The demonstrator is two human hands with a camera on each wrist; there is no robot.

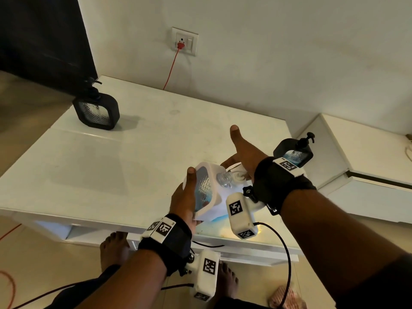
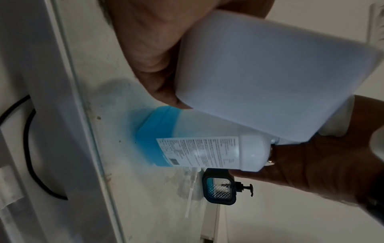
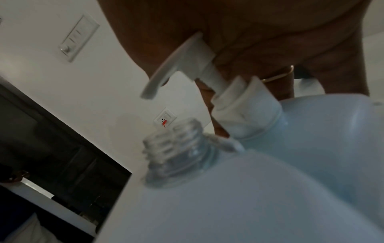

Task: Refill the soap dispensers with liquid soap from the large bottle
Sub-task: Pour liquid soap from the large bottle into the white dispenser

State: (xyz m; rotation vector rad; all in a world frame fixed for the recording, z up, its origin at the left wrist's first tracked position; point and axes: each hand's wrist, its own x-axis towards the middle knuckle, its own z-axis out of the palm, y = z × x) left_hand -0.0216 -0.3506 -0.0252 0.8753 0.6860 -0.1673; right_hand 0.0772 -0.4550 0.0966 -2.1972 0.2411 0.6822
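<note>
White table (image 1: 156, 152), head view, dial centred on its top. The glossy top is pale, with a seam running across its left part.

- 10 o'clock: a black pump dispenser (image 1: 95, 110) stands upright near the far left corner, its textured window facing the viewer.
- 3 o'clock: a second black pump dispenser (image 1: 293, 152) stands upright at the right edge.
- 5 o'clock: the large bottle (image 2: 187, 148) rests with its base on the top, close to the near edge, with blue liquid showing in its lower part.
- Between the bottle and the 3 o'clock dispenser, in the left wrist view: a thin white tube (image 2: 190, 194) lies on the surface.
</note>
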